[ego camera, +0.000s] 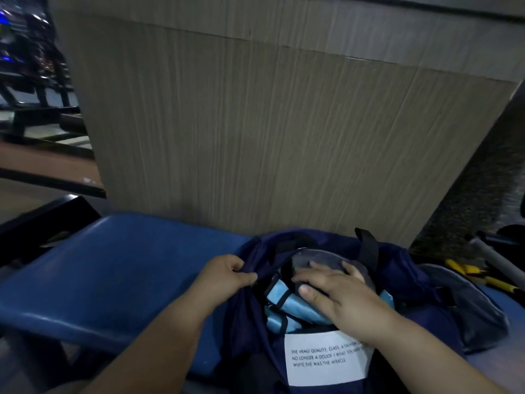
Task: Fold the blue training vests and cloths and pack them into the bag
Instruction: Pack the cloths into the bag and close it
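on bench (pixel 113 274), 1 bag (pixel 409 277), l hand (pixel 227 275) grips rim (pixel 251 265), r hand (pixel 341 297) flat

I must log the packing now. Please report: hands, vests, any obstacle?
Left hand pinches edge of bag, holding it open. Right hand flat, pressing blue vests inside. Grey pouch lies at the back of the opening.

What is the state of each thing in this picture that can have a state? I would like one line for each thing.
bag: open at the top, mouth held apart
light blue vests: folded, inside the bag
left hand: grips the bag's left edge
right hand: fingers straight, presses down on the contents
yellow-handled tool: lies right of the bag, untouched
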The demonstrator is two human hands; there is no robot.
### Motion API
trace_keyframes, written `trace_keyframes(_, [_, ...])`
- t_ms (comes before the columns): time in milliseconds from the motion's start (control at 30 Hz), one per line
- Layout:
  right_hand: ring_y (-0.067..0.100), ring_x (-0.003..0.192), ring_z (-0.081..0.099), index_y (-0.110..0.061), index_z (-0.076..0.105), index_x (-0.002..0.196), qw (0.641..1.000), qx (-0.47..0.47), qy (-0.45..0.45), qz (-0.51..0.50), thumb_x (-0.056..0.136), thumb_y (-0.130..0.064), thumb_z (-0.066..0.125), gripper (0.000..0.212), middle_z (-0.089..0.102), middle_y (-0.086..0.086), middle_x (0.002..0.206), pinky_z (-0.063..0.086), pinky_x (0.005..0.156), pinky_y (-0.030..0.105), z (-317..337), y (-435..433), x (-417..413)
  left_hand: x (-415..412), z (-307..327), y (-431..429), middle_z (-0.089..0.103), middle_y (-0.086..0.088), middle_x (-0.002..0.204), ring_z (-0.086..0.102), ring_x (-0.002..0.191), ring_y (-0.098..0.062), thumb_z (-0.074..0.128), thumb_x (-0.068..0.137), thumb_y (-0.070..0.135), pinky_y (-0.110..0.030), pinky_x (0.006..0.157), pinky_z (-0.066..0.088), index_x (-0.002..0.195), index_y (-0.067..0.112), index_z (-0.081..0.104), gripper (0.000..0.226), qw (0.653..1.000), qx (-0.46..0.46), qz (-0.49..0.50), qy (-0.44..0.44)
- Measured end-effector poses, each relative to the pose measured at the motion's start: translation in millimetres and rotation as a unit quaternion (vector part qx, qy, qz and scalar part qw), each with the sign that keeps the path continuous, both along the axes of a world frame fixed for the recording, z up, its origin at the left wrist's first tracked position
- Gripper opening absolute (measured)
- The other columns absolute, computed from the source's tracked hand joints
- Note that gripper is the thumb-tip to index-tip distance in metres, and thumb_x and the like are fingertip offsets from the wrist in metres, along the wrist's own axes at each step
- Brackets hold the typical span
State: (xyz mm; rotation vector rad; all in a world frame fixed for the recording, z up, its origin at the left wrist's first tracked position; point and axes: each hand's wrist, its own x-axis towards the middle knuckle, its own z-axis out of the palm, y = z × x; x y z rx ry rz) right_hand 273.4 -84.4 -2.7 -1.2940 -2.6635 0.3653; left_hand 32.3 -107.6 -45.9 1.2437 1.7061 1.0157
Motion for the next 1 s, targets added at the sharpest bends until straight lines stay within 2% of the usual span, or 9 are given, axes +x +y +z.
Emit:
trace_keyframes(100, [-0.011,0.136,0.026,-0.044,0.054,0.126,0.999,-0.031,-0.011,-0.011,0.052,-0.096,-0.017,0.115,0.05,-0.028,0.136,-0.006,0.118,0.036,2,6,-1,-8,17,-2,0.072,-0.009,0.098,0.065,0.091,-0.021,0.076,0.08,0.02,-0.029,0.078,0.049,0.102,0.005,0.068,0.027,0.963,0.015,0.001,-0.268])
trace_keyframes(200, [-0.008,0.129,0.038,-0.04,0.061,0.12,0.999,-0.04,-0.013,-0.02,0.048,-0.097,-0.02,0.122,0.058,-0.023,0.128,-0.001,0.119,0.036,7,12,-3,-12,26,-1,0.068,-0.019,0.112,0.064,0.097,-0.028,0.076,0.069,0.024,-0.037,0.085,0.051,0.116,-0.001,0.063,0.056,0.923,0.047,-0.003,-0.382])
trace_keyframes(367, [-0.002,0.122,0.049,-0.036,0.069,0.111,0.999,-0.025,-0.037,-0.013,0.071,-0.084,-0.01,0.1,0.064,-0.02,0.121,0.017,0.116,0.036,19,11,-11,-6,29,-1,0.066,-0.021,0.12,0.063,0.103,-0.03,0.082,0.073,0.023,-0.04,0.092,0.051,0.124,0.0,0.06,0.061,0.895,0.062,-0.015,-0.441])
trace_keyframes(433, [0.0,0.089,0.06,-0.03,0.069,0.081,0.998,0.05,0.021,-0.015,0.08,-0.083,0.002,0.085,0.069,-0.016,0.084,0.039,0.092,0.029,27,7,-15,-5,29,-1,0.069,-0.019,0.113,0.066,0.097,-0.027,0.075,0.075,0.022,-0.037,0.084,0.053,0.12,0.001,0.062,0.051,0.891,0.071,-0.023,-0.447])
trace_keyframes(500, [0.004,0.072,0.057,-0.032,0.06,0.066,0.987,0.12,0.106,-0.029,0.083,-0.074,0.027,0.056,0.059,-0.015,0.066,0.04,0.073,0.026,33,4,-22,-3,31,-3,0.071,-0.016,0.104,0.068,0.089,-0.023,0.07,0.074,0.02,-0.033,0.078,0.055,0.111,0.004,0.065,0.041,0.891,0.071,-0.041,-0.446])
trace_keyframes(667, [0.002,0.091,0.055,-0.036,0.069,0.103,0.98,0.148,0.134,0.02,0.076,-0.064,0.063,0.039,0.059,-0.017,0.091,0.047,0.085,0.027,51,-8,-59,-6,38,-10,0.071,-0.019,0.102,0.068,0.085,-0.024,0.058,0.088,0.013,-0.033,0.073,0.058,0.111,0.0,0.066,0.027,0.89,0.062,-0.087,-0.444])
trace_keyframes(800, [0.01,0.118,0.045,-0.037,0.055,0.128,0.984,0.167,0.007,0.063,0.072,-0.067,0.068,0.065,0.055,-0.012,0.119,0.036,0.103,0.031,49,-14,-83,-8,40,-12,0.071,-0.017,0.101,0.069,0.084,-0.022,0.047,0.098,0.004,-0.028,0.064,0.058,0.114,0.001,0.064,0.024,0.9,0.062,-0.069,-0.427])
trace_keyframes(900, [0.015,0.118,0.046,-0.032,0.055,0.124,0.979,0.197,-0.011,0.059,0.073,-0.066,0.068,0.062,0.056,-0.009,0.118,0.036,0.1,0.034,43,-13,-93,-11,40,-13,0.071,-0.015,0.098,0.068,0.083,-0.022,0.044,0.098,0.0,-0.028,0.06,0.056,0.118,0.0,0.062,0.027,0.907,0.057,-0.051,-0.414])
trace_keyframes(1000, [0.021,0.103,0.056,-0.023,0.063,0.107,0.974,0.213,0.032,0.07,0.08,-0.057,0.065,0.043,0.061,-0.002,0.1,0.044,0.088,0.034,36,-11,-99,-11,40,-14,0.072,-0.008,0.092,0.065,0.077,-0.016,0.047,0.098,0.004,-0.025,0.058,0.052,0.12,0.004,0.062,0.026,0.915,0.059,-0.045,-0.397])
